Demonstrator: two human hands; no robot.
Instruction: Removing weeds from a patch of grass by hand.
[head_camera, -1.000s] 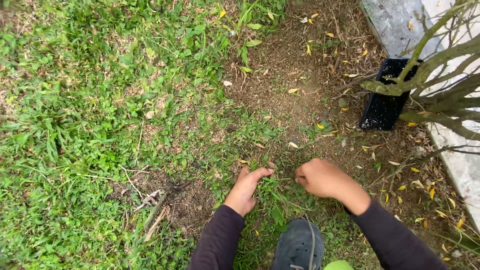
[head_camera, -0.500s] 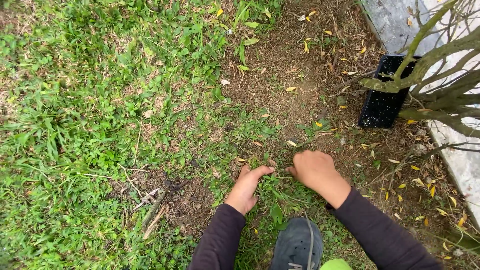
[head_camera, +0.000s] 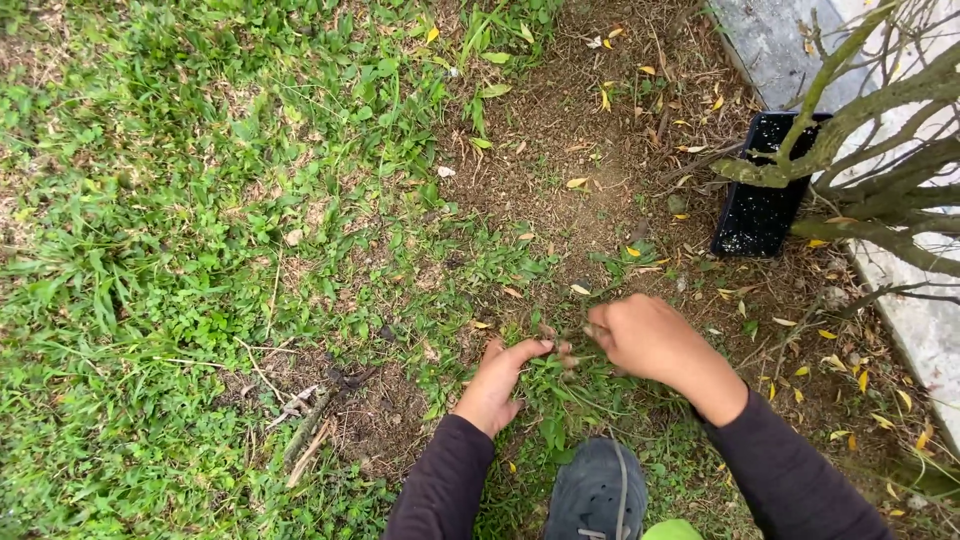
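My left hand (head_camera: 497, 383) rests low on the ground with its fingers curled around a tuft of green weeds (head_camera: 560, 385) in front of my dark shoe (head_camera: 598, 490). My right hand (head_camera: 650, 340) is closed in a fist just right of it, pinching thin weed stems at its fingertips above the same tuft. Both arms wear dark long sleeves. Bare brown soil (head_camera: 580, 160) with dry yellow leaves lies beyond the hands.
Thick grass (head_camera: 170, 230) covers the left side. A black plastic tray (head_camera: 760, 195) lies on the soil at upper right, under the bare branches (head_camera: 880, 170) of a shrub. A concrete kerb (head_camera: 920, 320) runs along the right edge. Dry sticks (head_camera: 310, 430) lie at lower left.
My right hand moved toward the tuft, closed on stems, then lifted slightly to the right. My left hand stayed gripping the weeds. The camera drifted slightly.
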